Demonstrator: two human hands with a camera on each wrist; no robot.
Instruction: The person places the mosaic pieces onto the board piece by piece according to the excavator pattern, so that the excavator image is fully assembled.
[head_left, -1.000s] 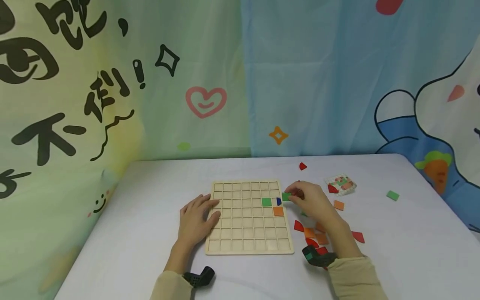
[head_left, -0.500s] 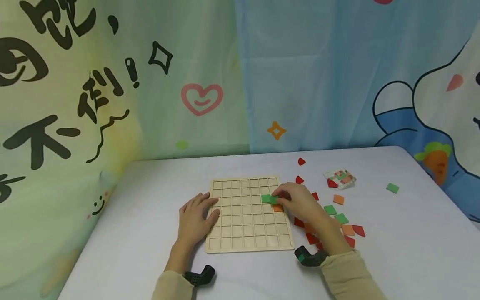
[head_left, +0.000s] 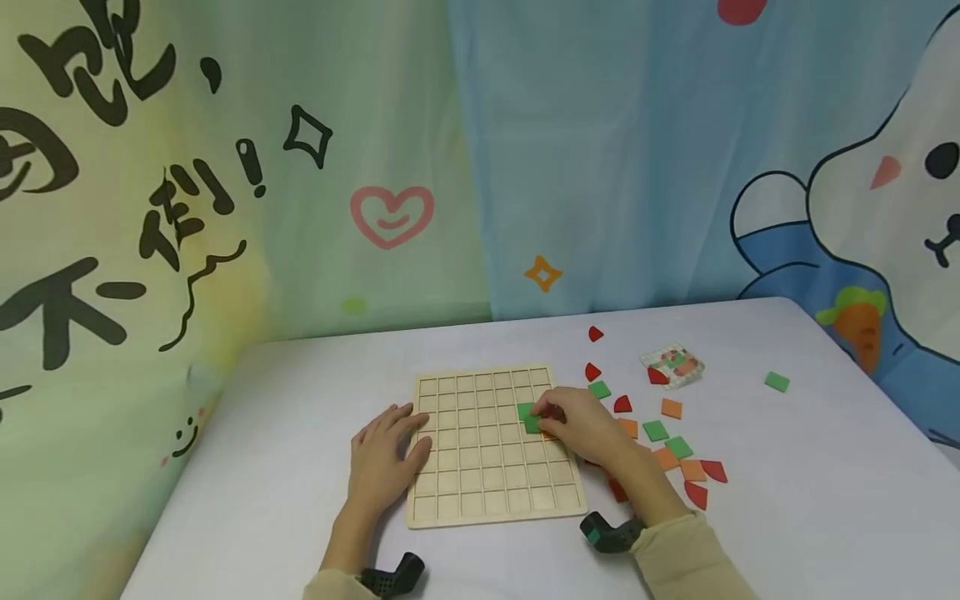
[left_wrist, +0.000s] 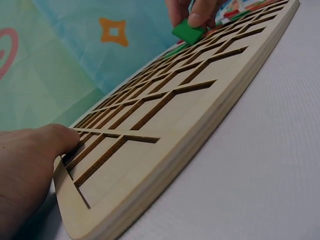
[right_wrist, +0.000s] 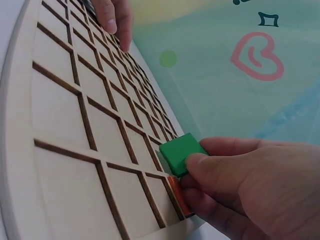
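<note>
A pale wooden grid board (head_left: 480, 479) lies on the white table. My left hand (head_left: 386, 454) rests at its left edge, fingers extended over the rim; in the left wrist view the thumb (left_wrist: 60, 137) touches the frame. Between thumb and fingers my right hand (head_left: 581, 425) pinches a green square tile (right_wrist: 179, 152), tilted low over the board's right part. Just behind it, another green tile (head_left: 525, 409) sits in a cell. An orange tile (right_wrist: 180, 196) lies in the board under the right fingers. The blue piece seen earlier is hidden now.
Loose green (head_left: 656, 431), orange (head_left: 672, 408) and red (head_left: 713, 471) pieces are scattered right of the board, several partly under the right forearm. A clear patterned packet (head_left: 682, 365) lies farther back. One green tile (head_left: 777, 382) lies far right. A printed curtain hangs behind.
My right hand has brought the green tile leftward from beside the board's right edge to over the cells near the placed green tile. The left hand keeps its place; the head view has shifted slightly.
</note>
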